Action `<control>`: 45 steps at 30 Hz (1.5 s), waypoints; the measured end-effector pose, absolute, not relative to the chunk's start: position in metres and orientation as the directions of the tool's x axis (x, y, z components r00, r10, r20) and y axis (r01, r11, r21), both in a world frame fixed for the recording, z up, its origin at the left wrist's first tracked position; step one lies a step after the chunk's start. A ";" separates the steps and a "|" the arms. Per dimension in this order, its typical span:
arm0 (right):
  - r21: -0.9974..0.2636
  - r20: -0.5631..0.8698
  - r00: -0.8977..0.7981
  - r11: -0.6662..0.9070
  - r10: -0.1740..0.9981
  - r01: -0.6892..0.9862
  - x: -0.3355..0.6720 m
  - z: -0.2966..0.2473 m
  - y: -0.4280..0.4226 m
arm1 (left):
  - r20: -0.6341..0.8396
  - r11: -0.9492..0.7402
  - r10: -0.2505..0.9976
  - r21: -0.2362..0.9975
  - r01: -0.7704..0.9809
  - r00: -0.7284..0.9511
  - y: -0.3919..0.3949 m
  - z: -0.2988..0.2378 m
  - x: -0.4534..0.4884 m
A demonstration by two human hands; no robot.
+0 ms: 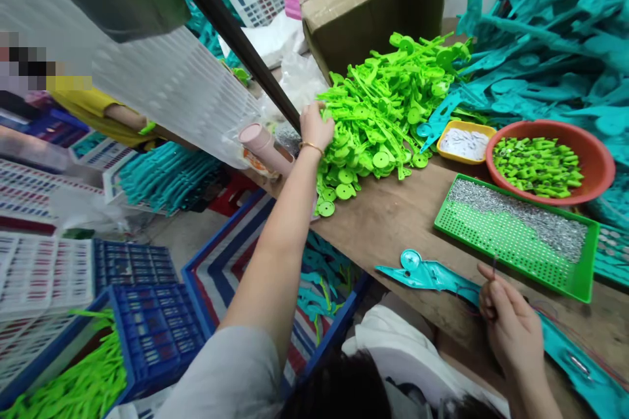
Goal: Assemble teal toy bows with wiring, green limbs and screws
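My left hand (316, 124) reaches far out to the left edge of a pile of bright green plastic parts (383, 111) on the wooden table (393, 222); its fingers curl into the pile, and I cannot make out what they grip. My right hand (508, 324) is closed in a pinch on a thin dark pin-like tool (494, 265) near the table's front edge. It rests over a long teal plastic part (427, 273) lying flat on the wood.
A green tray (515, 239) of small silvery pieces, a red bowl (597, 163) of green bits and a yellow dish (464, 142) stand at right. A cardboard box (373, 0) and teal parts (555, 39) lie behind. Blue crates (147, 314) sit on the floor. Another person's arm (122, 118) shows at left.
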State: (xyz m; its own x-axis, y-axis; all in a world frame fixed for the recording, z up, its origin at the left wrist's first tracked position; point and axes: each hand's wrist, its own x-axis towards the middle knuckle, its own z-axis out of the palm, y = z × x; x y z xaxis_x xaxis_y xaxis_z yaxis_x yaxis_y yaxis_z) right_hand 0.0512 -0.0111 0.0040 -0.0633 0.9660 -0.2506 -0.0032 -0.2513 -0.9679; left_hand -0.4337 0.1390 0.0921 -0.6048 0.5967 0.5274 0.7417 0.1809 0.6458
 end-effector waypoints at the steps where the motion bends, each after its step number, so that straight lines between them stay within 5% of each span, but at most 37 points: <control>1: -0.966 -0.258 -0.051 -0.258 0.965 0.007 0.050 0.001 -0.011 | 0.486 0.192 0.637 0.652 0.734 -0.598 0.150 0.092 -0.447; 8: -0.948 -0.289 -0.084 -0.273 0.953 0.165 0.050 -0.005 -0.009 | 0.282 0.330 0.772 0.590 0.737 -0.570 0.170 0.109 -0.465; 16: -0.927 -0.298 -0.149 -0.249 0.943 0.279 0.049 -0.003 -0.005 | 0.508 0.080 0.609 0.724 0.685 -0.609 0.109 0.165 -0.474; 22: -0.928 -0.177 -0.167 -0.108 0.970 0.357 0.045 -0.010 -0.003 | 0.551 -0.062 0.611 0.749 0.660 -0.568 0.031 0.151 -0.413; 25: -0.902 -0.019 -0.245 0.089 0.969 0.422 0.042 -0.010 -0.004 | 0.582 -0.082 0.669 0.675 0.733 -0.462 0.001 0.115 -0.352; 28: -0.841 0.103 -0.395 0.292 0.913 0.455 0.046 -0.004 -0.006 | 0.626 -0.215 0.771 0.431 0.876 -0.119 -0.029 0.070 -0.278; 31: -0.794 0.119 -0.416 0.338 0.901 0.506 0.058 0.002 -0.003 | 0.597 -0.404 0.790 0.332 0.852 0.141 -0.055 0.029 -0.210; 36: -0.783 0.098 -0.308 0.265 0.946 0.563 0.076 0.004 0.005 | 0.529 -0.381 0.834 0.346 0.857 0.158 -0.067 -0.007 -0.152; 45: -0.787 0.048 -0.277 0.207 0.960 0.581 0.076 0.006 0.008 | 0.294 -0.375 0.920 0.471 0.799 0.259 -0.040 0.010 -0.157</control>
State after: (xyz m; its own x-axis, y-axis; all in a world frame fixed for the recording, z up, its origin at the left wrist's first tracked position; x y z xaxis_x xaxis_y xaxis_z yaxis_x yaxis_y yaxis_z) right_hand 0.0756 0.0079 0.0058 -0.2773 0.9596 0.0478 0.5807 0.2070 -0.7874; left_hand -0.1574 -0.0396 0.0101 0.2588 0.9202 0.2939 0.7987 -0.3749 0.4706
